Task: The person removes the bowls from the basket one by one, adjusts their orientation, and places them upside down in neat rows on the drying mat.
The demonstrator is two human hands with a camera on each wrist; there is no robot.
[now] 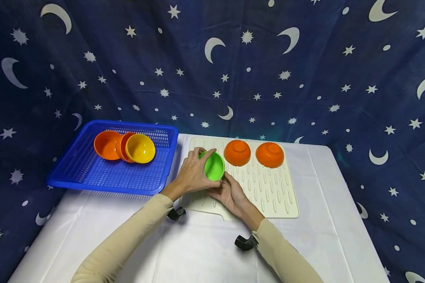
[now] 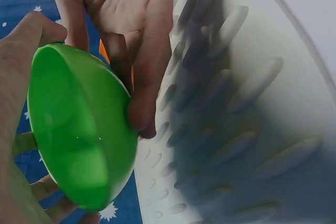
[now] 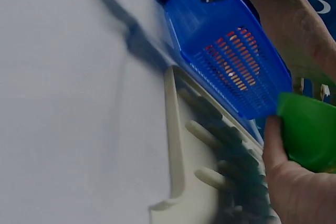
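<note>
Over the left part of a cream ridged drying mat [image 1: 269,192], a green bowl [image 1: 214,167] is held tilted with its hollow towards the head camera. My left hand [image 1: 193,171] grips its rim, thumb on the near side and fingers round the far side. From the right, my right hand [image 1: 233,196] holds the bowl's lower side, with the thumb along the wall and fingers beneath. In the left wrist view, fingertips [image 2: 140,114] of the right hand touch the green outer wall. The right wrist view shows only part of the bowl [image 3: 310,132].
Two orange bowls, one [image 1: 237,153] beside the other [image 1: 270,155], lie upside down at the mat's back. Left of the mat stands a blue basket [image 1: 109,184] with two orange bowls [image 1: 106,145] and a yellow bowl [image 1: 140,148]. A white cloth [image 1: 198,251] covers the table.
</note>
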